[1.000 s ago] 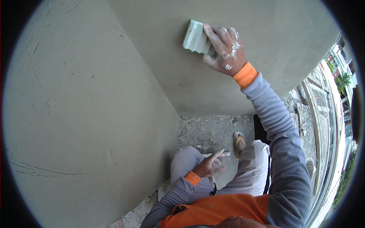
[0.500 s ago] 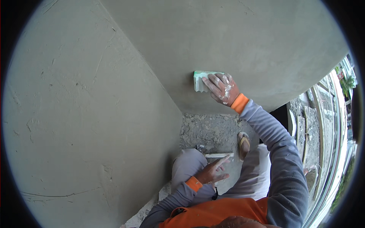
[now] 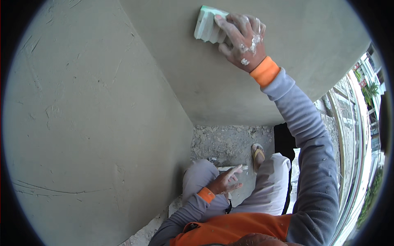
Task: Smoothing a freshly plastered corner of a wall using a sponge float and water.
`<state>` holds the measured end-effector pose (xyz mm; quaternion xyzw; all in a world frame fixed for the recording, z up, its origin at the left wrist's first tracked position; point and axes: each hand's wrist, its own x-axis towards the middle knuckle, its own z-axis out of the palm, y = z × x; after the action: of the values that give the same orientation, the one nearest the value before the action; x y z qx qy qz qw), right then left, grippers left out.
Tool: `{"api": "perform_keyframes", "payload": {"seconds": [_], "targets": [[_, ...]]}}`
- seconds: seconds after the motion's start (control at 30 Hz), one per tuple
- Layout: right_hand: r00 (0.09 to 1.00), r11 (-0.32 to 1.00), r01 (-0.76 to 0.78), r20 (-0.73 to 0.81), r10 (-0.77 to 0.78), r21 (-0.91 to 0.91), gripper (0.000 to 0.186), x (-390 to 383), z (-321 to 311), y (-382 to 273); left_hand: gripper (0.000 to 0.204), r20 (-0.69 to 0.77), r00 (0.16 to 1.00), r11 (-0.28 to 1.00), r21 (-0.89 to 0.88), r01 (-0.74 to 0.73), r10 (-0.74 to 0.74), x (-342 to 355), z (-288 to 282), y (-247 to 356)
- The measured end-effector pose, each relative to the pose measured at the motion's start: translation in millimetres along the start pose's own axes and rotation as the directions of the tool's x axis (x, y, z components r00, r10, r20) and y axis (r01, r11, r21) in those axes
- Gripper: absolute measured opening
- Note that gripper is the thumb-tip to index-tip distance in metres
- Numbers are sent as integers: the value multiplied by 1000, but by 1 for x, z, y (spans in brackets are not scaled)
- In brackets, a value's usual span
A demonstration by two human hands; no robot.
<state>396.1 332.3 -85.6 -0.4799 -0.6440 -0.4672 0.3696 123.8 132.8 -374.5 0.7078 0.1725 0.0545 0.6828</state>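
View: head.
Ridged block (image 3: 207,26): pale green-white, on the facing wall (image 3: 312,49), right of the corner it shares with the left wall (image 3: 82,123), well above the facing wall's lower edge.
Right hand (image 3: 247,43): grip closed on the block, fingers over the ridged back, thumb toward the lower side; white residue on the knuckles.
Left hand (image 3: 225,181): grip loose and spread, no object visible in it; over the lap, near the left knee (image 3: 201,172).
Block weight: probably light, held one-handed at arm's reach.
Block stiffness: looks firm or foam-like; ridges and corners may chip.
Block surface: likely slick if damp or dusty with residue.
Best hold: across the ridged back, fingers in the grooves, flat side to the wall.
Block underside: hidden; it appears to lie against the wall, but full contact cannot be confirmed.
Block right end: covered by the fingers.
Pale strip (image 3: 232,168): on the floor (image 3: 221,143) beyond the left hand, partly masked by it; kind unclear.
Dark patch (image 3: 284,141): beside the floor's right edge; depth unreadable.
Facing wall, top: cut off by the frame.
Far right: bent and crowded at the rim; details hard to make out.
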Motion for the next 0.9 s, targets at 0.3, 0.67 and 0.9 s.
{"api": "perform_keyframes", "payload": {"seconds": [0.3,0.67,0.9], "targets": [[970,987,-129,195,145,-90,60,35,-20,23,88,-13,1000,999,37,-17,18,-3,-4,-9],[745,936,332,575,-338,120,50,-279,1,12,87,7,999,999,25,40,-40,0,2,-2],[996,980,57,-61,-69,-191,70,54,-65,77,87,23,999,999,14,31,-31,0,-7,6]]}}
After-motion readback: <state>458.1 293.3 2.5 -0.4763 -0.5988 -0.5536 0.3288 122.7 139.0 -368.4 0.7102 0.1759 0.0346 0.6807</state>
